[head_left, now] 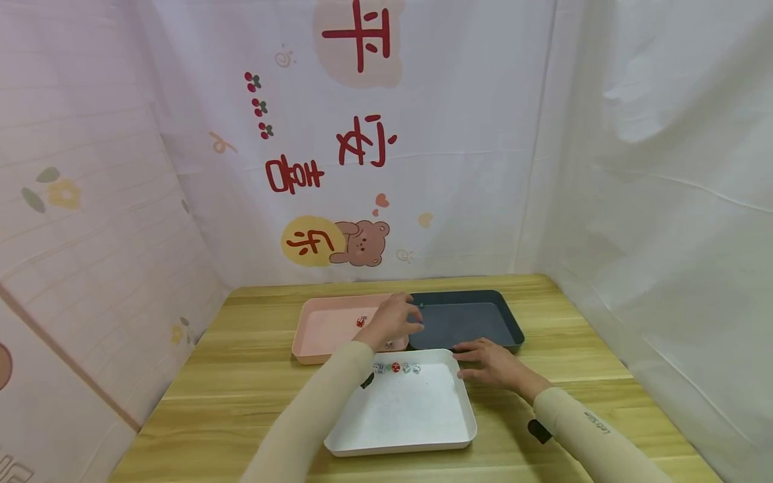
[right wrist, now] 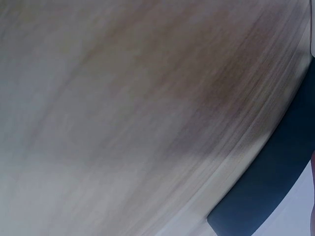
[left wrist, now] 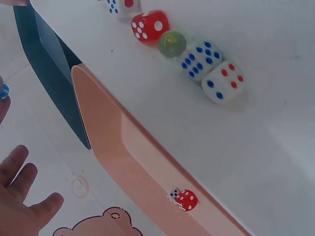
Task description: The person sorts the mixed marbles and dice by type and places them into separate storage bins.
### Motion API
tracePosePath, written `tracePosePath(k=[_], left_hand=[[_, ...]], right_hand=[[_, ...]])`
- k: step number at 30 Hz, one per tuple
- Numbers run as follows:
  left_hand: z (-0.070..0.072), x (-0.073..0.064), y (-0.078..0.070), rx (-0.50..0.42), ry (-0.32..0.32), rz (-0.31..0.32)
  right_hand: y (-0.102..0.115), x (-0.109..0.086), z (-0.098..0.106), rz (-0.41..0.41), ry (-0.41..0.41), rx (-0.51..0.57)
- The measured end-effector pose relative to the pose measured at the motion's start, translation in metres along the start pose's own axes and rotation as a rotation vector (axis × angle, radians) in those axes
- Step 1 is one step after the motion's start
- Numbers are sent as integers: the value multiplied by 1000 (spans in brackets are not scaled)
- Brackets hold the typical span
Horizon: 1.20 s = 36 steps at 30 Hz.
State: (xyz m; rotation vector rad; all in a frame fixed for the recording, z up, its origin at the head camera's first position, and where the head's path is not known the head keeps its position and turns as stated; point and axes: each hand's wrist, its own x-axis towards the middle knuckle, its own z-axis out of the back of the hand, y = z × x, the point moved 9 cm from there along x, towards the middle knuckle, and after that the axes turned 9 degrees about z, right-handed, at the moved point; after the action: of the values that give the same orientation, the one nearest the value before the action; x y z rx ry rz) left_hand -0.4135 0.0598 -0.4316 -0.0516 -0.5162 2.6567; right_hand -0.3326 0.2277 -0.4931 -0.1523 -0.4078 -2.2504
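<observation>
My left hand (head_left: pixel 392 323) hovers over the border between the pink tray (head_left: pixel 320 302) and the dark blue tray (head_left: pixel 510 315). It pinches a small blue marble (left wrist: pixel 4 91), only partly seen at the left wrist view's edge. Several dice and a green marble (left wrist: pixel 172 44) lie in a row in the white tray (head_left: pixel 410 416), among them a red die (left wrist: pixel 150 26) and a white die (left wrist: pixel 223 82). My right hand (head_left: pixel 492 365) rests at the white tray's far right corner, fingers extended, near the dark tray's front edge. The right wrist view barely catches this hand.
A red die (left wrist: pixel 186 200) beside a small white die (left wrist: pixel 174 192) lies in the pink tray. One small greenish piece (head_left: pixel 421 305) sits in the dark tray's far left corner. The wooden table (head_left: pixel 241 376) meets white printed cloth (head_left: pixel 471 168) at the back and sides.
</observation>
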Motion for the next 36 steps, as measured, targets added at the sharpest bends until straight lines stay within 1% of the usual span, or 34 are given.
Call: tracePosePath(k=[5, 9, 12, 15, 19, 23, 29, 32, 36], left_hand=[[-6, 2, -5, -22, -19, 18], [-11, 3, -12, -32, -25, 14], [-15, 4, -16, -3, -29, 10], [-22, 9, -18, 49, -29, 8], [-28, 13, -22, 100, -27, 1], [-31, 15, -26, 103, -22, 0], [-34, 17, -27, 106, -11, 19], [-33, 17, -28, 108, -18, 23], [-31, 16, -30, 109, -34, 9]], right_hand=[[3, 1, 2, 23, -13, -5], [5, 1, 2, 34, -15, -12], [3, 1, 1, 14, 1, -8], [2, 2, 0, 2, 12, -7], [4, 2, 1, 6, 9, -11], [5, 1, 3, 13, 3, -17], [5, 1, 4, 15, 4, -13], [5, 1, 4, 13, 6, -16], [5, 1, 4, 12, 10, -19]])
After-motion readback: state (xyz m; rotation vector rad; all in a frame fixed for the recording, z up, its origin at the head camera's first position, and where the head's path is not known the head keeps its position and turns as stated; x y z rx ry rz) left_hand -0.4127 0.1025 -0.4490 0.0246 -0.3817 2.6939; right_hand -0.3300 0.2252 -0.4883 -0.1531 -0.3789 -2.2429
